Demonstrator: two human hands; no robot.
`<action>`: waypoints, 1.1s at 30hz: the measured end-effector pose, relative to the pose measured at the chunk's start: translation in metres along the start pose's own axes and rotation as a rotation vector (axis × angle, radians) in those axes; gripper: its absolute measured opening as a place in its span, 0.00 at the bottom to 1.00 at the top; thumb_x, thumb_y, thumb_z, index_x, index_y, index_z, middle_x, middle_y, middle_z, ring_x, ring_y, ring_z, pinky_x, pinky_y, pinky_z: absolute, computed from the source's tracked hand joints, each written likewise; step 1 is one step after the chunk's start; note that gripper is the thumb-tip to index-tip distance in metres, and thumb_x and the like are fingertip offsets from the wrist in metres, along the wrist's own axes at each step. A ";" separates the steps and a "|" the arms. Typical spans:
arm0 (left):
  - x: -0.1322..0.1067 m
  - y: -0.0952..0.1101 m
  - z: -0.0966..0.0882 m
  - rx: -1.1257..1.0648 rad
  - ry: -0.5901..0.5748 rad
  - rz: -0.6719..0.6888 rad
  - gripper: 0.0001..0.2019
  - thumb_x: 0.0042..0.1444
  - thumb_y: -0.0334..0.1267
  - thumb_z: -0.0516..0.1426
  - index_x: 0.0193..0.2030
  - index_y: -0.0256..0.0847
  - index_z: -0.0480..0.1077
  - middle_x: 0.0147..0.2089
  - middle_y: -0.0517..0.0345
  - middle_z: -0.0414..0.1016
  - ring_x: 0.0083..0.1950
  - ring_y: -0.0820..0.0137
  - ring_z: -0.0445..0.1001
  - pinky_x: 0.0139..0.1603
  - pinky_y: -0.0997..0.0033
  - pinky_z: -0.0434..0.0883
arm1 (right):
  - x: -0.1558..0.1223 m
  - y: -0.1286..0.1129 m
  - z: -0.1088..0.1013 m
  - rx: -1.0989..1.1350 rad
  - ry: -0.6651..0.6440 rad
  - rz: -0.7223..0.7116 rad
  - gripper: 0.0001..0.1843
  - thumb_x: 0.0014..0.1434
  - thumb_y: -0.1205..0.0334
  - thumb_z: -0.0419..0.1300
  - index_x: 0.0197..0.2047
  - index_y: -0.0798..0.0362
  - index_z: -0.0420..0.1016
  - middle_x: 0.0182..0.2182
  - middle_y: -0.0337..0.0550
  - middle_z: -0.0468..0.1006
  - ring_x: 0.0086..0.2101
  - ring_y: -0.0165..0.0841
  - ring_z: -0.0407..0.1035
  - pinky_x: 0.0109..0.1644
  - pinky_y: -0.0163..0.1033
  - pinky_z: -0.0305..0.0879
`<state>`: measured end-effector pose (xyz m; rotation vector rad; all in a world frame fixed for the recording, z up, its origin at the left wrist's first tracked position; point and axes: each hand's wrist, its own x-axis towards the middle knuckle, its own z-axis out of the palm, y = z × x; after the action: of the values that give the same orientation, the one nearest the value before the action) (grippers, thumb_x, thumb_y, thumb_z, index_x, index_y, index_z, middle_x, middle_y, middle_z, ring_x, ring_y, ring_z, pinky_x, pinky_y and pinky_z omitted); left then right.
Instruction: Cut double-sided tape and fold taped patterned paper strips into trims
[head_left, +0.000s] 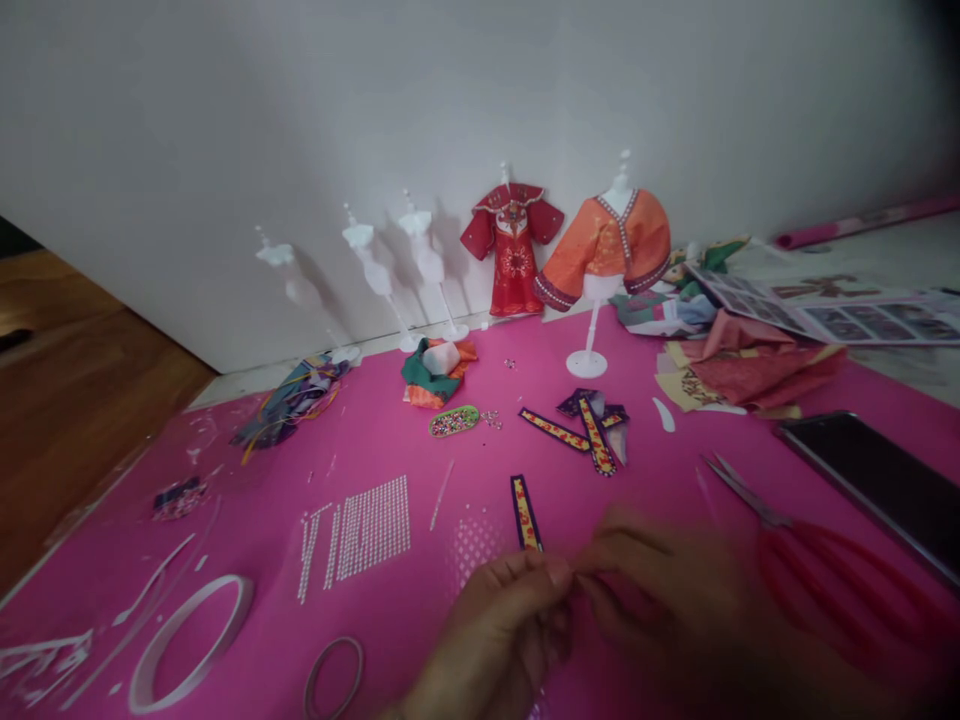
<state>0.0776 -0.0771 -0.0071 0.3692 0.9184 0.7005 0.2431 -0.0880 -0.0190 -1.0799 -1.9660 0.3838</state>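
Observation:
My left hand is closed, pinching the lower end of a yellow-and-red patterned fabric strip with a dark purple border. The strip points away from me, its far end above the pink mat. My right hand is blurred, its thumb and forefinger pinched together against my left fingertips; whatever is between them is too small to make out. Ahead lie two similar strips on dark folded fabric. Left of my hands rests a sheet of pearl stickers, with a small green tray of beads beyond it.
Red-handled scissors and a black phone lie at the right. Along the wall stand several white mini mannequins, two dressed in a red outfit and an orange top. Tape rolls and scraps lie left on the pink mat.

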 end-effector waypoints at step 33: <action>-0.001 0.005 -0.011 0.498 0.070 0.205 0.09 0.40 0.40 0.64 0.21 0.37 0.71 0.20 0.63 0.67 0.21 0.77 0.63 0.25 0.74 0.59 | -0.011 0.008 0.019 0.002 0.001 -0.081 0.09 0.60 0.71 0.54 0.31 0.51 0.71 0.22 0.36 0.70 0.21 0.28 0.64 0.24 0.36 0.54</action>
<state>0.0657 -0.0738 -0.0100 0.8946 1.1302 0.6689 0.2356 -0.0901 -0.0415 -0.9962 -2.0012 0.3411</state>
